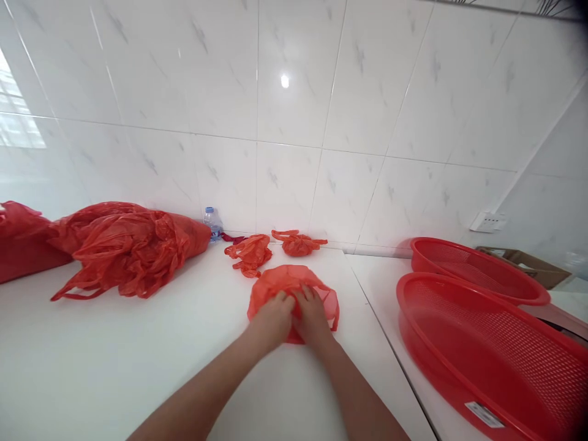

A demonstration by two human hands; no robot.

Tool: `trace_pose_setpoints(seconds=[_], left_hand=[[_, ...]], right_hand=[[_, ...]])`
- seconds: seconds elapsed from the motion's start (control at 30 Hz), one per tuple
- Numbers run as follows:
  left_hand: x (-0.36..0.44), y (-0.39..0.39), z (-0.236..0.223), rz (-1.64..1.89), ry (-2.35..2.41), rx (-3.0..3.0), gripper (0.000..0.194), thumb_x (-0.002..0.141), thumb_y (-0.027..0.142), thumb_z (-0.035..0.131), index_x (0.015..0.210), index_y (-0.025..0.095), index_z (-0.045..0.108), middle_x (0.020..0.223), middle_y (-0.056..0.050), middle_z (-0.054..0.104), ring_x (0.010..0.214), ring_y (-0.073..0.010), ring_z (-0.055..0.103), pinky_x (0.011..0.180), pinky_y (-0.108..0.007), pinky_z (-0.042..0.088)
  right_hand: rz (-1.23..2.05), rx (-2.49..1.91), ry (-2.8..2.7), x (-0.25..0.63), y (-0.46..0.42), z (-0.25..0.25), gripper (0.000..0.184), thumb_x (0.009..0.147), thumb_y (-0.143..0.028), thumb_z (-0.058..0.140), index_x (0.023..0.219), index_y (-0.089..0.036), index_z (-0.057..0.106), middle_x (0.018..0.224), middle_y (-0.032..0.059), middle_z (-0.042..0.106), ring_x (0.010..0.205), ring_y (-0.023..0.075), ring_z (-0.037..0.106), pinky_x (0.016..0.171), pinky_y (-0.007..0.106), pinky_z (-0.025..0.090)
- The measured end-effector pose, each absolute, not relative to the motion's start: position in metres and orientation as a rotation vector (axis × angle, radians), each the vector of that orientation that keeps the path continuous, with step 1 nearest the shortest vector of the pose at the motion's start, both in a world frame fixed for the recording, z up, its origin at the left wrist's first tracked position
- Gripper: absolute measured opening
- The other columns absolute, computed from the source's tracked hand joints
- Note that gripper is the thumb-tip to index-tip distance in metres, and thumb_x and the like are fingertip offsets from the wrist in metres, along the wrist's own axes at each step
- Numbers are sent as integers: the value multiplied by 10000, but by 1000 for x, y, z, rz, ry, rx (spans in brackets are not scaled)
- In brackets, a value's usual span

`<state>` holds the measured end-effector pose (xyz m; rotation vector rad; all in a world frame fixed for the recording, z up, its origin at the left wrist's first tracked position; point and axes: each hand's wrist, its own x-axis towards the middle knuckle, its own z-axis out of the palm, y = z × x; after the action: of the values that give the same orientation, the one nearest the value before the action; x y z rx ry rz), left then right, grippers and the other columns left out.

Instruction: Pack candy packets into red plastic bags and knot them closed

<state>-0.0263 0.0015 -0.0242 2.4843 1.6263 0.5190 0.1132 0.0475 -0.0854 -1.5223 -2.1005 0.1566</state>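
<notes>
A thin red plastic bag [275,278] lies spread on the white table, its handle loop trailing to the right. My left hand [274,318] is closed on the bag's middle with curled fingers. Beside it, almost touching, my right hand [313,313] has its fingers bent down into the same bag, gripping the plastic. The fingertips of both hands are partly hidden in the folds, and whether anything lies inside cannot be seen. Just beyond are a crumpled red bag [252,252] and a small bundled red bag [301,245] with its handles sticking out.
A large heap of red plastic bags [133,251] covers the table's back left, near a water bottle [212,223]. On the right, past a table seam, stand two red plastic baskets [459,343]. Behind them sits a cardboard box [528,264]. A tiled wall [294,196] closes off the back.
</notes>
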Motion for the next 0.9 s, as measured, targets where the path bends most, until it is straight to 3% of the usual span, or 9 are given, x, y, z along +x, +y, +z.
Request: trace_pose_setpoints(seconds=[0.1, 0.2, 0.3, 0.47, 0.63, 0.77, 0.9], left_hand=[[-55, 34, -26, 387, 2037, 2509, 293, 754, 112, 503, 1042, 141, 549, 1106, -157, 566, 903, -258, 598, 688, -330, 454], [-83, 44, -18, 348, 2132, 2500, 341, 745, 155, 541, 1084, 147, 514, 1002, -131, 607, 824, -252, 611, 640, -325, 441], [-89, 33, -6, 276, 2194, 2536, 321, 742, 164, 552, 1060, 174, 515, 919, -100, 630, 781, -243, 608, 617, -321, 417], [-67, 5, 7, 331, 2067, 2718, 129, 778, 127, 498, 865, 181, 576, 815, -79, 637, 809, -256, 590, 695, -380, 383], [-48, -13, 6, 585, 1884, 2832, 231, 783, 37, 389, 784, 181, 569, 802, -75, 623, 778, -240, 561, 664, -364, 368], [-36, -5, -9, 568, 1583, 2616, 177, 703, 51, 461, 704, 197, 560, 701, -41, 590, 587, -182, 523, 534, -301, 340], [-31, 18, -30, 662, 1475, 2347, 137, 645, 88, 518, 665, 211, 576, 762, -26, 618, 678, -195, 570, 583, -292, 375]], right_hand=[[385, -1381, -2082, 121, 46, -87, 359, 688, -93, 511, 999, -220, 637, 1078, 44, 620, 997, 200, 563, 867, 313, 431], [472, -1389, -2008, 129, 46, -85, 265, 679, -53, 437, 776, -191, 642, 1055, 36, 623, 884, 171, 592, 739, 270, 459], [460, -1441, -1897, 133, 45, -78, 259, 673, -48, 385, 721, -180, 602, 916, 31, 630, 760, 158, 584, 630, 256, 445], [254, -1484, -1771, 131, 40, -68, 338, 678, -24, 355, 878, -193, 570, 1005, 51, 574, 846, 155, 561, 660, 246, 441], [256, -1642, -1848, 124, 43, -83, 360, 707, -140, 522, 1065, -179, 534, 1111, 100, 552, 954, 207, 557, 760, 292, 451], [312, -1603, -2035, 119, 45, -89, 471, 700, -205, 592, 1162, -181, 509, 1206, 102, 548, 1140, 250, 486, 925, 340, 388], [416, -1488, -2090, 117, 39, -82, 505, 716, -169, 538, 1213, -207, 460, 1201, 63, 571, 1151, 208, 493, 934, 321, 375]])
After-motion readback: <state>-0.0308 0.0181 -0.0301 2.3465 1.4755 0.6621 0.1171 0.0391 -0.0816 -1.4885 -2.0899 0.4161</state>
